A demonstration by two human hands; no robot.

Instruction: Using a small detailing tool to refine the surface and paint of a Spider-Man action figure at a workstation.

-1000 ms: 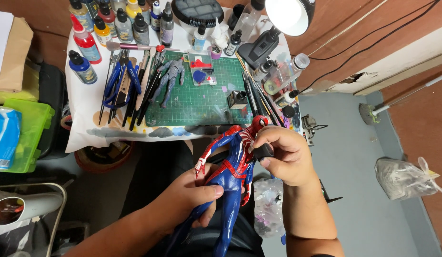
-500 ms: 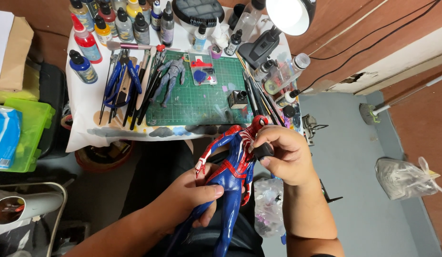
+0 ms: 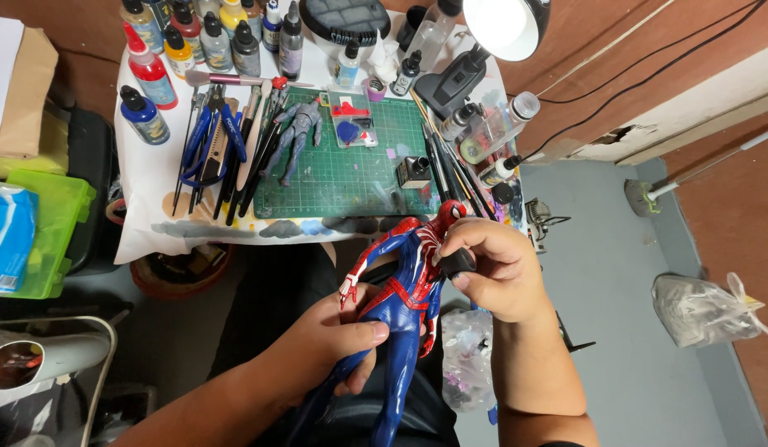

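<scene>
Figure (image 3: 398, 310), a red and blue action toy, lies over the person's lap just in front of the table (image 3: 144, 223), head toward the mat. Left hand (image 3: 330, 343) is closed around its waist and thighs, thumb across the front. Right hand (image 3: 492, 269) is curled at the head end, pinching a small dark tool (image 3: 458, 263) between thumb and forefinger, right by the figure's shoulder. A slip of that tool could likely scratch the paint, and a hard squeeze at the waist might strain a joint. Below the figure a plastic bag (image 3: 467, 360) of small parts sits by the knee, easy to knock off. Beyond the figure, on the table, a grey figure (image 3: 295, 136) lies on the green mat (image 3: 351, 174), with brushes (image 3: 450, 170) and paint bottles (image 3: 210, 41) crowded near; a raised elbow could tip them.
</scene>
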